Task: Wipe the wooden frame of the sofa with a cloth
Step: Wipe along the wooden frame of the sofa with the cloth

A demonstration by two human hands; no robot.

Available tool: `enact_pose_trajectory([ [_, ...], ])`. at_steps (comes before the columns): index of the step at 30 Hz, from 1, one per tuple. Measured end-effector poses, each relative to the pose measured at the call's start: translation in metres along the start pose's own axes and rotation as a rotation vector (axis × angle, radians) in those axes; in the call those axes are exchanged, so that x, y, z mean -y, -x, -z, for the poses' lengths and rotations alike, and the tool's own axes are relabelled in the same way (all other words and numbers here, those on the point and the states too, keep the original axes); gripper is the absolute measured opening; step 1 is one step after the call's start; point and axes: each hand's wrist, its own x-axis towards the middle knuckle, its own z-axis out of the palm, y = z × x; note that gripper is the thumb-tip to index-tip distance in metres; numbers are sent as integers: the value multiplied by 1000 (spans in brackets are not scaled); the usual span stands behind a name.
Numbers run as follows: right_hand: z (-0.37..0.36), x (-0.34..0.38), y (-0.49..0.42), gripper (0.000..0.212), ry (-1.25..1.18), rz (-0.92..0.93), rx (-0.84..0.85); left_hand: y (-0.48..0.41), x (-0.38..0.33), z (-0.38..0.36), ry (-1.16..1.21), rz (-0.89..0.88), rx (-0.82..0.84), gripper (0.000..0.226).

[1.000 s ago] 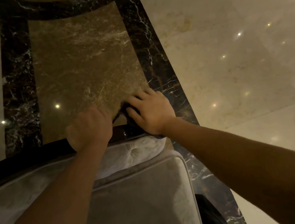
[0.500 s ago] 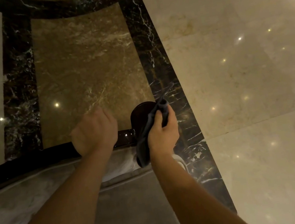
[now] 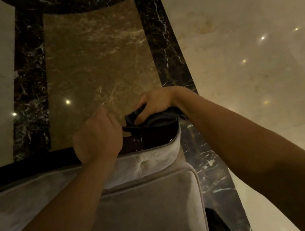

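Cloth (image 3: 148,118), dark and bunched, is pressed down on the rounded end of the wooden frame (image 3: 135,141) by the right hand (image 3: 157,102), whose fingers are curled over the top of the fabric so that it is gripped and pushed against the wood at once. A loose fold trails toward the left hand (image 3: 96,136) and is seen touching or nearly touching its knuckles; whether that fold is pinched there cannot be told. The left hand is clenched around the dark top rail just beside the cloth, most likely as a brace while the body is leaned over the back of the sofa (image 3: 146,207). The frame is seen as a glossy dark band running along the top of the pale cushioned back (image 3: 151,162) and curving round at the corner under the cloth. The corner is judged to be the part now being wiped, and the bunched shape is probably kept so that the curve can be followed. The long stretch of rail to the left is not covered by the cloth. Beyond the sofa, polished marble floor (image 3: 232,21) with dark veined bands is looked down upon.
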Motion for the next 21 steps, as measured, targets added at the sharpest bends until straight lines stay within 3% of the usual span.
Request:
enact_pose_trajectory([
  [4,4,7,-23,7,39,24,185,1,0,3,0,-8,-6,31],
  [6,-2,6,-26,12,90,88,127,2,0,7,-26,-9,17,32],
  [9,-18,-3,-13,5,204,206,-206,2,-3,9,-85,19,79,34],
  [10,-25,-7,-6,13,218,212,-340,1,-5,10,-99,34,103,35],
  [15,-78,-15,30,28,240,76,-975,2,-8,12,-112,45,129,31],
  [18,-117,-16,37,48,523,-1,-930,2,-8,10,-138,56,138,31],
  [21,-112,-28,44,62,759,316,-697,2,-11,11,-130,104,116,31],
])
